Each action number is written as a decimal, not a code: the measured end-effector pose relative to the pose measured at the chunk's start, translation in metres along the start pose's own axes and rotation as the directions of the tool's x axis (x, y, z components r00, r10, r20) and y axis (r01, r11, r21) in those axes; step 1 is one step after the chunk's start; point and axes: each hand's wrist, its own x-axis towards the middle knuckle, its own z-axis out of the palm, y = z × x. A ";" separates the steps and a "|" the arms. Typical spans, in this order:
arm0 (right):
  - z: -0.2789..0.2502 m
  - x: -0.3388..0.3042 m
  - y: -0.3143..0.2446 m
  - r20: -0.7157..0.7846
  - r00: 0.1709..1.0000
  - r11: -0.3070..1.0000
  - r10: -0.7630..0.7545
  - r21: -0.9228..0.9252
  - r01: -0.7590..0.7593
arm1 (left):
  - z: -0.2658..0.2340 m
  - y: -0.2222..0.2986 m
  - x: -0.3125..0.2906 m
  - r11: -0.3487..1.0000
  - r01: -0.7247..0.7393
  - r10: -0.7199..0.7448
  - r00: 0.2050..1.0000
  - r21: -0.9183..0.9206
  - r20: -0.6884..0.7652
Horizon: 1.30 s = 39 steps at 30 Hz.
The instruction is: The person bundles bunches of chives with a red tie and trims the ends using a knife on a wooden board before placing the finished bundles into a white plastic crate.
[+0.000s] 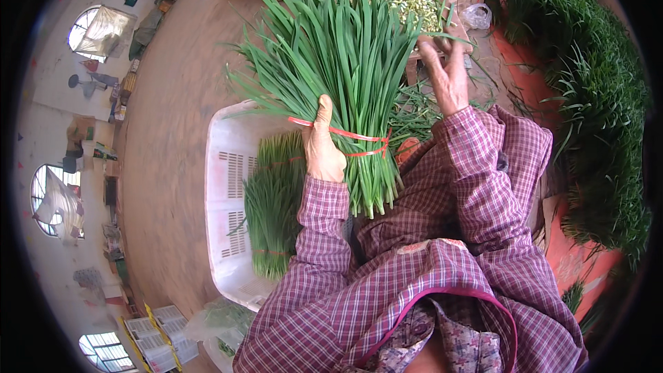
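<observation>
My left hand (322, 148) is closed round the lower part of a big bunch of Chinese chives (352, 76), thumb up along its side. A red tie (362, 139) runs round the bunch, with its knot on the right and a loose end showing. The pale cut stems point toward me and the green leaves fan out away from me. To the right of the leaves, my right hand (447, 72) is raised with its fingers apart. A thin leaf crosses near its fingertips; nothing is gripped in it. Part of the left hand's grip is hidden behind the bunch.
At my left, a white plastic crate (221, 200) holds more tied chives (273, 214). Pale trimmings (414, 7) cover a low board ahead. A long heap of loose chives (587, 97) lies along the right on red sheeting (514, 55). A clear plastic bag (476, 16) sits beside the board.
</observation>
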 end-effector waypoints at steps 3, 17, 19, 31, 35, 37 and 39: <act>0.009 -0.022 -0.079 0.054 0.985 0.987 -0.161 0.015 0.160 | -0.001 0.009 -0.001 0.996 -0.065 0.063 0.997 0.059 0.033; 0.039 -0.039 -0.074 0.653 0.730 0.862 -0.203 -0.234 0.450 | 0.011 0.044 -0.015 0.925 0.213 -0.174 0.973 -0.314 0.148; 0.039 -0.038 -0.075 0.661 0.726 0.856 -0.192 -0.249 0.453 | 0.013 0.053 -0.009 0.780 0.357 -0.309 0.934 -0.513 0.180; 0.043 -0.040 -0.066 0.623 0.728 0.822 -0.286 -0.231 0.521 | 0.017 0.036 -0.011 0.833 0.248 -0.209 0.969 -0.495 0.134; 0.055 -0.040 -0.067 0.607 0.742 0.879 -0.286 -0.142 0.455 | 0.022 0.058 -0.007 0.268 0.438 -0.457 0.842 -0.858 0.287; 0.059 -0.041 -0.064 0.588 0.789 0.976 -0.177 -0.001 0.220 | 0.019 0.061 -0.003 0.380 0.458 -0.485 0.839 -0.804 0.249; 0.058 -0.035 -0.066 0.619 0.758 0.891 0.206 0.202 -0.406 | 0.021 0.063 0.000 0.420 0.434 -0.497 0.845 -0.797 0.199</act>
